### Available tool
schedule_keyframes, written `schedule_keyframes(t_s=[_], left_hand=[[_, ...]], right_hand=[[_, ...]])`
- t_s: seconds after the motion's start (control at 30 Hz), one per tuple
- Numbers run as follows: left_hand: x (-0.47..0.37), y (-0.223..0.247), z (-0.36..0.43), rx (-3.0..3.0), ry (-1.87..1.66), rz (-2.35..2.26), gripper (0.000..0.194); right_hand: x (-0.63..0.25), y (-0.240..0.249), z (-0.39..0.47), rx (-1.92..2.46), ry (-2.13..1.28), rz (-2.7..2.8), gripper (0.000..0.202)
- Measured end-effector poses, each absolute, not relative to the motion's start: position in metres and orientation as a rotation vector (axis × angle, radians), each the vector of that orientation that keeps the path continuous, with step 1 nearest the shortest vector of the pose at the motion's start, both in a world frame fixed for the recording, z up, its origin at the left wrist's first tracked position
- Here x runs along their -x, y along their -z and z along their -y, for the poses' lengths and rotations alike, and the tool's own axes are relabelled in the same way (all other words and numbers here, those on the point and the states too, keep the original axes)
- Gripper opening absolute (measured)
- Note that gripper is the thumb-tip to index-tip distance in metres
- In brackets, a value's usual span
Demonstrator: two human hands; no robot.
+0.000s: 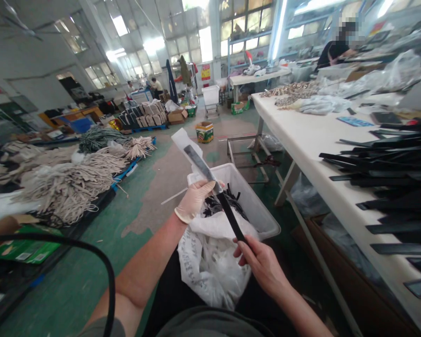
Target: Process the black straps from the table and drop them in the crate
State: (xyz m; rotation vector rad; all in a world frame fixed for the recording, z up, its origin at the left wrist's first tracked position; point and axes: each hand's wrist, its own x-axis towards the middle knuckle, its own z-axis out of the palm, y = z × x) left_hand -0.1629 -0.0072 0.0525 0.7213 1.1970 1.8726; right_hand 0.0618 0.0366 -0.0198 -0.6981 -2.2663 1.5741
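While pinching a long, flat, black strap [229, 213] with the white-gloved left hand [195, 199], grips its lower end between fingers of the bare right hand [261, 259].

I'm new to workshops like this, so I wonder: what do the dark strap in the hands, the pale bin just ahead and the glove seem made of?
Dark strap: perhaps leather or synthetic; its smooth, dull black face leaves that open.
Pale bin: probably smooth moulded plastic, given its rounded corner and rim.
Glove: likely thin latex or similar, matte, since it clings.
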Motion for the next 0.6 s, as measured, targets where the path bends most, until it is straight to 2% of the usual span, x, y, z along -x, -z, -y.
schedule_keyframes(t_s=[0.07, 0.23, 0.33, 0.43, 0.53, 0.6], left_hand=[[0.156, -0.034, 0.007, -0.582, -1.846, -1.187, 0.029], [0.124, 0.059, 0.018, -0.003, -1.684, -1.170, 0.019], [0.093, 0.099, 0.031, 0.135, -1.594, -1.114, 0.016], [0.068, 0.115, 0.037, 0.098, -1.534, -1.046, 0.019], [0.068, 0.111, 0.038, 0.072, -1.621, -1.037, 0.020], [0.079, 0.102, 0.040, 0.145, -1.690, -1.072, 0.017]], right_hand=[[-0.066, 0.025, -0.033, 0.730, -1.586, 2.292, 0.043], [-0.081, 0.048, -0.026, 0.910, -1.596, 2.448, 0.049], [-0.081, 0.057, -0.026, 0.992, -1.564, 2.544, 0.049], [-0.072, 0.055, -0.030, 1.009, -1.457, 2.625, 0.047], [-0.072, 0.045, -0.032, 0.963, -1.322, 2.653, 0.033], [-0.077, 0.039, -0.032, 0.926, -1.232, 2.652, 0.038]])
